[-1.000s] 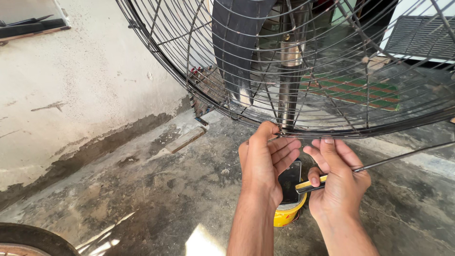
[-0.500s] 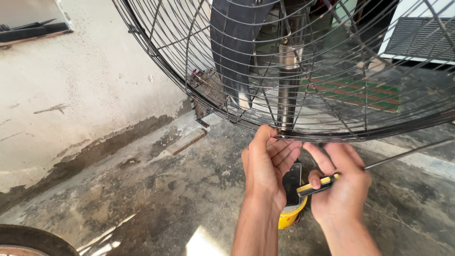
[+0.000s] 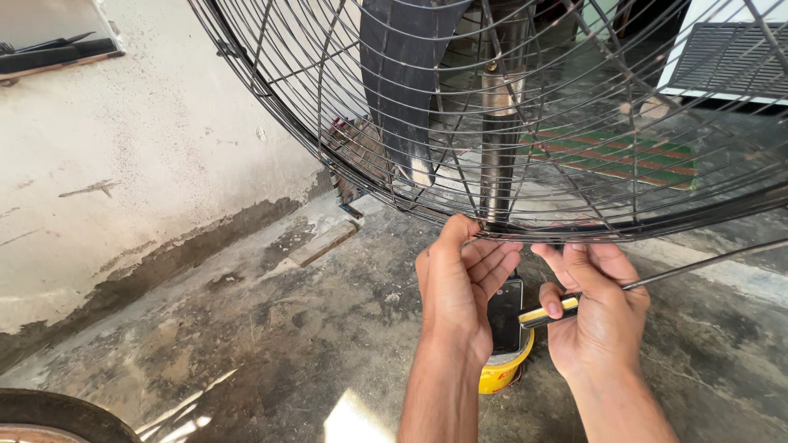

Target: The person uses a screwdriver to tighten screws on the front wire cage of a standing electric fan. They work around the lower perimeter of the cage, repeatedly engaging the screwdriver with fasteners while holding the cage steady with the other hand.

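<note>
Right hand [image 3: 595, 316], lower right of centre: fingers curled around a long screwdriver with a yellow-and-black handle [image 3: 548, 312] and a thin dark metal shaft that runs off toward the right edge of the frame. Handle end pokes out between thumb and forefinger, pointing left. Fingertips of this hand reach up to the lower rim of the large round black wire fan guard [image 3: 574, 232] and touch it.

Left hand [image 3: 460, 287], just beside the right, centre bottom: thumb up against the same rim, fingers bent and pressed to the underside of the guard. Whether anything small is pinched between these fingers cannot be told; they are closed against the rim itself. The two hands are close, not touching.

Between and below the hands: a small dark rectangular object [image 3: 505, 316] sitting on top of a yellow cylindrical container [image 3: 502, 373], both resting on the ground.

Behind the wire guard, upper centre: a broad dark fan blade [image 3: 402, 90] hanging downward, and a dull metal pole [image 3: 498, 139] standing upright to its right. A green and red striped mat [image 3: 611, 156] shows through the wires at right.

Ground: rough stained grey concrete floor [image 3: 246, 344]. A flat piece of wood [image 3: 324, 244] lies left of centre. Pale, worn plaster wall [image 3: 123, 164] fills the upper left. Curved edge of a black rubber tyre [image 3: 57, 410] in the lower left corner.
</note>
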